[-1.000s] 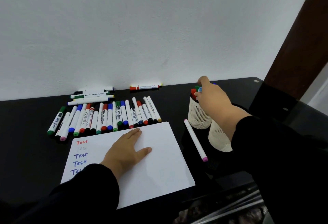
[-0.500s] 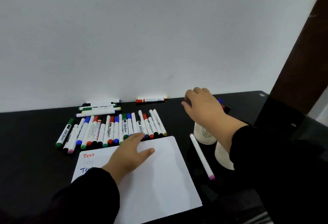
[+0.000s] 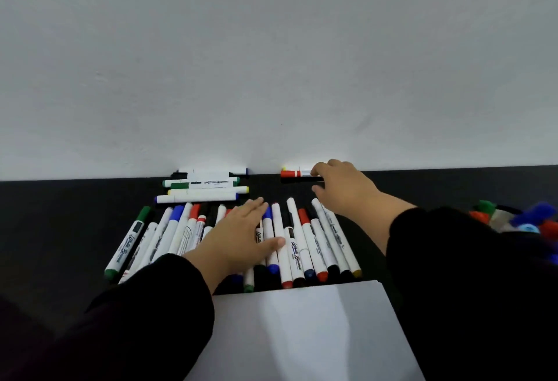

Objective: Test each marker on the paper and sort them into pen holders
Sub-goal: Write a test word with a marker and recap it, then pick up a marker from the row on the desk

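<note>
We note the right hand [image 3: 341, 190] stretched to the far edge of the glossy black table [image 3: 60, 214], where a white-barrelled marker with a red cap [image 3: 294, 173] lies against the pale wall [image 3: 271, 48]. The marker's long axis runs left to right, parallel to the wall and crosswise to the reaching forearm. Its red cap end points left and is bare; its right end passes under the fingertips [image 3: 317, 172]. The fingers arch over that end and touch it, with the thumb lower, toward us. We cannot tell whether finger and thumb have closed on the barrel yet.

The left hand [image 3: 241, 235] lies flat, fingers straight, on the long row of white markers with mixed coloured caps [image 3: 317, 245]. These lie side by side, long axes running away from us. It grasps nothing.

A second small group of white markers [image 3: 202, 190] lies crosswise near the wall, to the left of the red-capped one and well apart from it. The white sheet of paper [image 3: 302, 335] sits nearest us, just behind the row. At the right edge, capped markers stand bunched in a holder [image 3: 513, 217], blurred.

Our judgement: the right hand is much the nearer to the red-capped marker. A pinch across the barrel's short width should lift it cleanly toward the paper.
</note>
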A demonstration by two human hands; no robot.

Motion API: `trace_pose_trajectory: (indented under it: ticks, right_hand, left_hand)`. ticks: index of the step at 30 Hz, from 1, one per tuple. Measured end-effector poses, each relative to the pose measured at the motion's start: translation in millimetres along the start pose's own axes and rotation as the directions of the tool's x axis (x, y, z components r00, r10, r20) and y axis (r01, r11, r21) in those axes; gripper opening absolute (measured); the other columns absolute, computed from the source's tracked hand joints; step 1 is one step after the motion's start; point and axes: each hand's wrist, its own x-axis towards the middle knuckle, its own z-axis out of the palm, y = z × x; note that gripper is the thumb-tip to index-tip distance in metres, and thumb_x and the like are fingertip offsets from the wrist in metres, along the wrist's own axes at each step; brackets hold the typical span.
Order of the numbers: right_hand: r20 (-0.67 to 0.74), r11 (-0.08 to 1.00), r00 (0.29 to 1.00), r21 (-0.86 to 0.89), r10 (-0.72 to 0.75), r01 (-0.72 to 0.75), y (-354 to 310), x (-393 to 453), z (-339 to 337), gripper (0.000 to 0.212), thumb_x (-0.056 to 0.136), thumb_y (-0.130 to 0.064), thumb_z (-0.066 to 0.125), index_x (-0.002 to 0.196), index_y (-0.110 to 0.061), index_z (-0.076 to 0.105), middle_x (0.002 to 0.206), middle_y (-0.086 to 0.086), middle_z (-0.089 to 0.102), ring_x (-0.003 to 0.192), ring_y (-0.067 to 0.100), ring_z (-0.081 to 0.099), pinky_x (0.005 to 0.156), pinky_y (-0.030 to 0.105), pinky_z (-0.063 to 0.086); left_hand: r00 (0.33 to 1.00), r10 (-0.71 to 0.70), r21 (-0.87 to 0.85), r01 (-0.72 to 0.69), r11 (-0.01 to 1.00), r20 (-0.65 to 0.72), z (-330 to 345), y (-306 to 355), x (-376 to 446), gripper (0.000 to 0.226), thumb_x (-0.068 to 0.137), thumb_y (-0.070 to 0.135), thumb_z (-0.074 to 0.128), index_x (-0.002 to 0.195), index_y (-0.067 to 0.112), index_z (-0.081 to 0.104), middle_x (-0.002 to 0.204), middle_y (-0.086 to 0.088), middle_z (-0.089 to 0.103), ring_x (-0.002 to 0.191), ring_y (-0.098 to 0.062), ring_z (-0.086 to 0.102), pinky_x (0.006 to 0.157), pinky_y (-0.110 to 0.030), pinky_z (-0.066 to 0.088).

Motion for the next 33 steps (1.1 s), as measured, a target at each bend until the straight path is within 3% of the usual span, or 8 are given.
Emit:
trace_pose_trajectory:
  ticks: [8,14,20,26,30,33]
  right_hand:
    - [0.101,0.998,0.995,-0.062,-0.005,0.012,19,63,45,0.045,0.095,-0.013,0.046,0.14,-0.016,0.039,0.134,0.01,0.043,0.121,0.03,0.04,0.094,0.04,0.041]
    - [0.017,0.994,1.0,-0.108,-0.003,0.005,19,75,53,0.033,0.091,-0.005,0.05,0.123,-0.009,0.053,0.123,0.013,0.044,0.114,0.03,0.04,0.086,0.039,0.042]
    - [0.005,0.986,0.999,-0.16,-0.054,0.054,16,67,49,0.033,0.088,0.001,0.044,0.118,-0.011,0.05,0.115,0.01,0.055,0.113,0.028,0.041,0.076,0.033,0.034]
    - [-0.194,0.993,0.979,-0.11,-0.059,0.038,-9,30,27,0.029,0.09,-0.003,0.046,0.118,-0.012,0.045,0.116,0.007,0.052,0.109,0.026,0.043,0.078,0.033,0.029]
    - [-0.181,0.998,0.983,0.059,0.014,-0.003,-39,-22,13,0.029,0.095,-0.013,0.046,0.124,-0.016,0.042,0.121,0.003,0.051,0.111,0.024,0.045,0.086,0.037,0.033]
    - [-0.079,0.98,0.995,0.193,0.062,-0.046,-58,-66,0,0.032,0.095,-0.013,0.048,0.125,-0.021,0.043,0.121,0.0,0.051,0.109,0.02,0.045,0.087,0.036,0.034]
  left_hand:
    - [0.998,0.023,0.086,-0.028,0.996,0.059,-1,-5,5,0.078,0.088,0.064,0.033,0.149,0.03,-0.001,0.156,0.016,-0.007,0.143,-0.009,-0.004,0.111,-0.023,-0.002]
    - [0.998,0.016,0.068,-0.02,0.997,0.059,1,-7,7,0.077,0.088,0.063,0.034,0.149,0.031,0.0,0.156,0.017,-0.007,0.143,-0.007,-0.005,0.108,-0.02,-0.005]
    - [0.997,0.007,0.076,-0.013,0.997,0.083,0,-4,5,0.075,0.09,0.061,0.034,0.15,0.028,0.001,0.156,0.015,-0.006,0.143,-0.008,-0.004,0.108,-0.019,-0.005]
    - [0.995,-0.02,0.123,0.007,0.992,0.102,-9,1,0,0.076,0.091,0.062,0.032,0.15,0.025,0.003,0.157,0.011,-0.002,0.144,-0.01,-0.002,0.113,-0.027,0.001]
    - [0.998,-0.069,-0.055,0.069,0.996,0.003,-17,11,-26,0.074,0.089,0.06,0.04,0.149,0.024,0.016,0.157,0.009,0.012,0.143,-0.011,0.012,0.113,-0.031,0.015]
    - [0.987,-0.15,-0.284,0.13,0.95,-0.049,-21,17,-66,0.069,0.088,0.059,0.044,0.147,0.028,0.024,0.153,0.008,0.026,0.137,-0.011,0.027,0.108,-0.033,0.026]
